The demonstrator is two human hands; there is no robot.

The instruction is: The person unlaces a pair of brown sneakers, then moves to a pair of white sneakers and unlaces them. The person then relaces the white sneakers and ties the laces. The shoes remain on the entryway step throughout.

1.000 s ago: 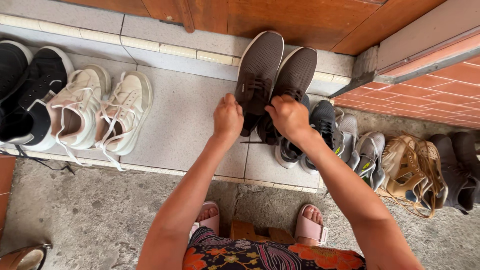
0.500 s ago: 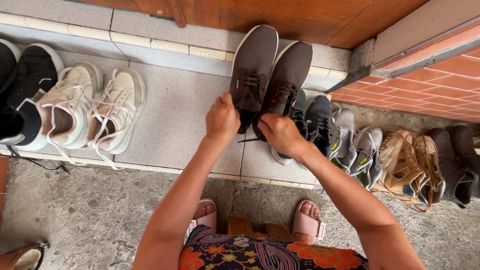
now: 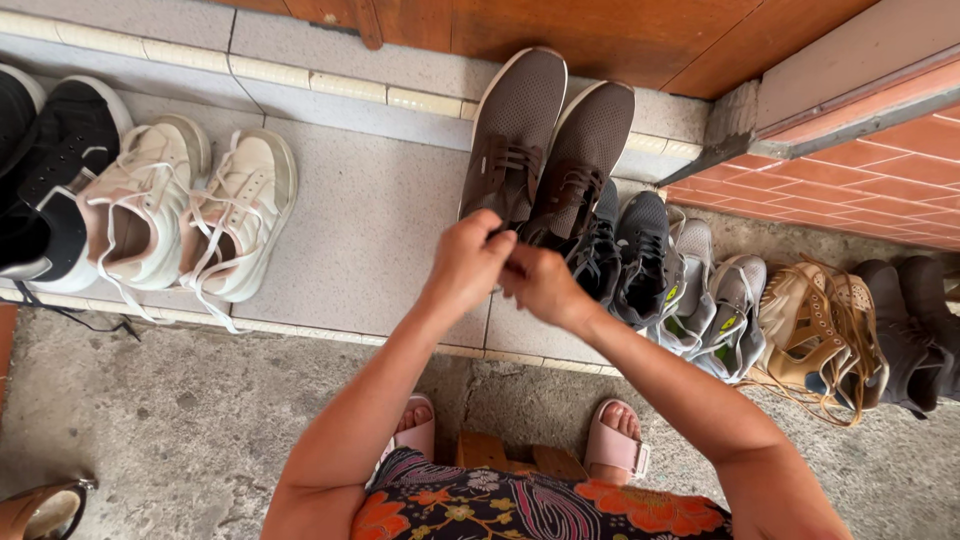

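Head view: left hand point(image 3: 468, 262) and right hand point(image 3: 540, 283) meeting over heel end of brown mesh sneakers point(image 3: 540, 140), grip of each pinching closed on dark lace point(image 3: 497, 232). Sneakers lying on tiled step point(image 3: 370, 220), toes touching wooden door point(image 3: 560, 35). White sneakers point(image 3: 190, 215) sitting well left.

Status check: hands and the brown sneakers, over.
Left hand and right hand together, pinching laces at brown sneakers. Sneakers on tiled step, toes to the door. Dark grey shoes crowd the right side.
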